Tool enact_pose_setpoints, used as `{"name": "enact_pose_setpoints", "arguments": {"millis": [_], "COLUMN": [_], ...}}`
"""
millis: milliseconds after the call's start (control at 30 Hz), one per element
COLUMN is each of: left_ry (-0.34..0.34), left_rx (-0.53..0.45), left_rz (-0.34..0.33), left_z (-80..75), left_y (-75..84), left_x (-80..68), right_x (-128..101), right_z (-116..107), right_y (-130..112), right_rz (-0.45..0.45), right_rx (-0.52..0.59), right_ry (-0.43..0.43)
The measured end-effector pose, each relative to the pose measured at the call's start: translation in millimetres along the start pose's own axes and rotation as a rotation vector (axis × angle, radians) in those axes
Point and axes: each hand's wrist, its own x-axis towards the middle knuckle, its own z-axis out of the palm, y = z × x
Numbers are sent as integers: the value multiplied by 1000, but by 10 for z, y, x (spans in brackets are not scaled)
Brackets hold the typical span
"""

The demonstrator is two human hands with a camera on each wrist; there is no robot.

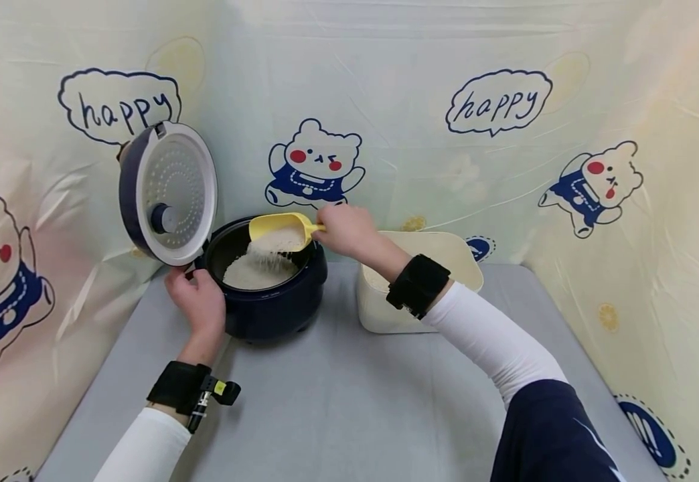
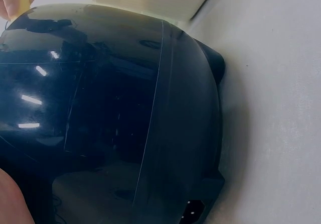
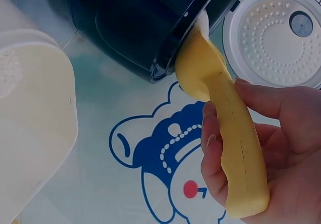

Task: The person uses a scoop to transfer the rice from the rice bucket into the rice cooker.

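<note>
My right hand [image 1: 346, 231] grips the handle of a yellow scoop [image 1: 271, 222], also clear in the right wrist view. The scoop is tilted over the open dark-blue rice cooker [image 1: 274, 311], and white rice [image 1: 253, 273] pours from it onto a heap inside. At the cooker's left side, my left hand [image 1: 197, 298] holds it by the hinge, below the raised lid [image 1: 175, 187]. Some of the left fingers are hidden there. The left wrist view shows the cooker's glossy side [image 2: 110, 108] with a bit of the hand at the lower left.
Right of the cooker stands a cream-coloured bin [image 1: 394, 318], with some rice [image 3: 9, 73] seen inside. Both stand on a grey-covered table [image 1: 349, 402]. A printed curtain [image 1: 410, 80] hangs close behind and along both sides.
</note>
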Motion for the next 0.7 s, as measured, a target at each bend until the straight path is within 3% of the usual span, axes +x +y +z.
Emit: {"name": "enact_pose_setpoints", "arguments": {"millis": [700], "left_ry": [1], "left_rx": [-4], "left_rz": [-5], "left_z": [23], "left_y": [3], "left_x": [5], "right_x": [-64], "right_z": [156], "right_y": [45], "right_rz": [-89], "right_rx": [-79], "right_ry": [201]}}
